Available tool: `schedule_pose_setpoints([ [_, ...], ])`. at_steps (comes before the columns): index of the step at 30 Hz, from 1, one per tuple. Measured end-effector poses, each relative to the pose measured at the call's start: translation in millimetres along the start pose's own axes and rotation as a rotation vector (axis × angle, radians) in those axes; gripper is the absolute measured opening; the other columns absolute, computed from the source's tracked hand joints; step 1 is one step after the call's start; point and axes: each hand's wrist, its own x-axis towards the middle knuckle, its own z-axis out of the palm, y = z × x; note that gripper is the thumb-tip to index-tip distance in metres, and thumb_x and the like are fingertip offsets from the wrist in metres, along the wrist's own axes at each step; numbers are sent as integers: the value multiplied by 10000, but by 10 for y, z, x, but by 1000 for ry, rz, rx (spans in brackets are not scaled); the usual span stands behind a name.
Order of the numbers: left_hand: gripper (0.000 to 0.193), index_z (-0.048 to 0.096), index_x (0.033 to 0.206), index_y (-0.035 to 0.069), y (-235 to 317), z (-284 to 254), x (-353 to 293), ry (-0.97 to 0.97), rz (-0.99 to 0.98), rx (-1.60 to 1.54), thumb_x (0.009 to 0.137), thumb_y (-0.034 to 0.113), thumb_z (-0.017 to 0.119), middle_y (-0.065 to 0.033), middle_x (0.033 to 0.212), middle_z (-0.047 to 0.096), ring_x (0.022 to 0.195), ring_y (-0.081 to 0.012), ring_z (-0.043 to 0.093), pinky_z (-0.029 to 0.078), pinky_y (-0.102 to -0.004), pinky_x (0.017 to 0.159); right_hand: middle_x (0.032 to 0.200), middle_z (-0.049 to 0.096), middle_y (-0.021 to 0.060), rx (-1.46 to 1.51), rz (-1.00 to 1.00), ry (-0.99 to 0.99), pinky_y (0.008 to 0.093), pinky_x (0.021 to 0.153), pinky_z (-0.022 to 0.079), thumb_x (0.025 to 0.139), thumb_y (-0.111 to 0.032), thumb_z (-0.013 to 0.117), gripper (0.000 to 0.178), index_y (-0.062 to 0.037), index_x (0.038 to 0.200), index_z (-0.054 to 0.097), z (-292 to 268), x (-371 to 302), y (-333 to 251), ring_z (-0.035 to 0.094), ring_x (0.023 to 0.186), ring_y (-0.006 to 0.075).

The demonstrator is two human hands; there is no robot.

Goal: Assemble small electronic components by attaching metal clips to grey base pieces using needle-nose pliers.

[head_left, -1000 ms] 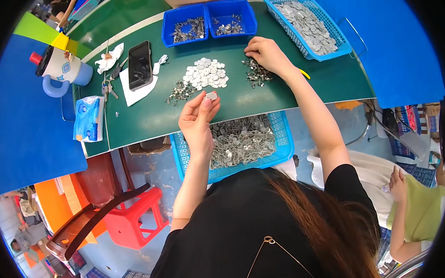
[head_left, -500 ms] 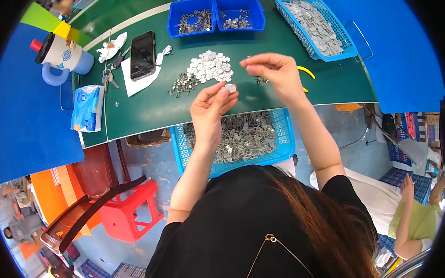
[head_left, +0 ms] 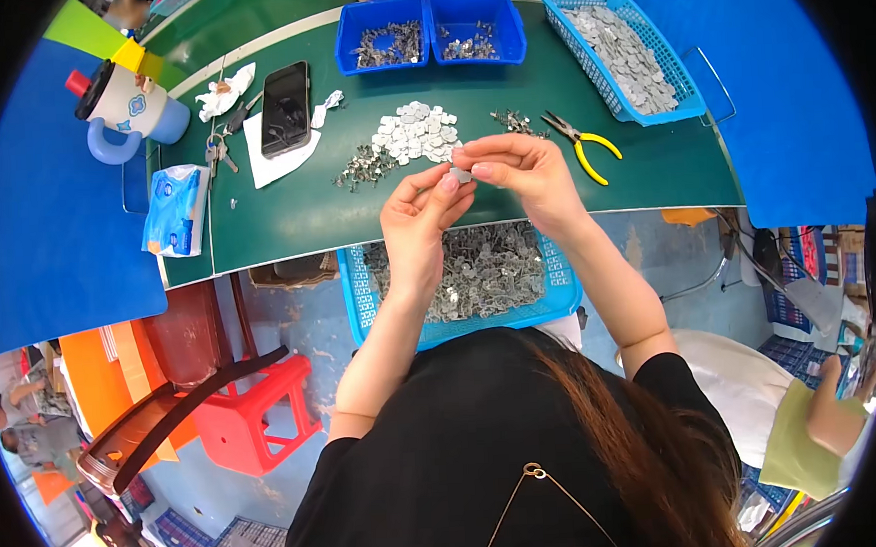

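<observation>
Between thumb and fingers, my left hand [head_left: 419, 216] pinches a small whitish flat piece [head_left: 462, 175]. My right hand [head_left: 532, 176] meets it there, thumb and fingertips closed at the piece's right side; whether it also holds a tiny part is hidden. Just beyond the hands lies a pile of the same pale flat pieces [head_left: 414, 131]. Small metal parts [head_left: 365, 165] are heaped left of that pile, and another little heap of metal parts [head_left: 515, 122] lies beyond my right hand. Pliers with yellow handles [head_left: 585, 146] rest to the right of it.
Two blue bins [head_left: 382, 65] of small metal parts stand at the back. A light-blue basket [head_left: 690, 101] of flat pieces is at the far right; another basket [head_left: 359, 295] of parts sits below the table edge. Phone [head_left: 284, 109], keys [head_left: 220, 154], tissue pack [head_left: 175, 211] and mug [head_left: 123, 113] are at left.
My right hand has come left and down from the small heap to meet the piece in my left hand. The pliers and that heap are now uncovered. The left hand has barely moved.
</observation>
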Motion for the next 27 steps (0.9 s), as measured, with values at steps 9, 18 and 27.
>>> schedule_pose_setpoints([
  [9, 272, 571, 1084, -57, -9, -13, -8, 13, 19, 21, 873, 96, 650, -147, 967, 666, 886, -190, 667, 563, -302, 805, 1017, 679, 141, -119, -23, 9, 294, 877, 497, 829, 5, 634, 229, 32, 1056, 645, 39, -7, 44, 645, 959, 178],
  [18, 261, 580, 1082, -37, -51, -56, 38, 36, 9, 10, 865, 85, 656, -127, 952, 671, 857, -163, 663, 561, -294, 797, 997, 690, 98, -770, -475, 55, 313, 854, 498, 775, 30, 651, 216, -32, 974, 708, 76, 10, 119, 639, 970, 211],
  [27, 213, 603, 1054, -46, 13, -5, 46, -17, -54, 56, 879, 73, 623, -142, 961, 672, 863, -176, 668, 561, -291, 787, 910, 685, 87, -918, -759, 86, 316, 743, 521, 716, 47, 692, 206, -30, 907, 705, 4, -49, 176, 638, 860, 227],
])
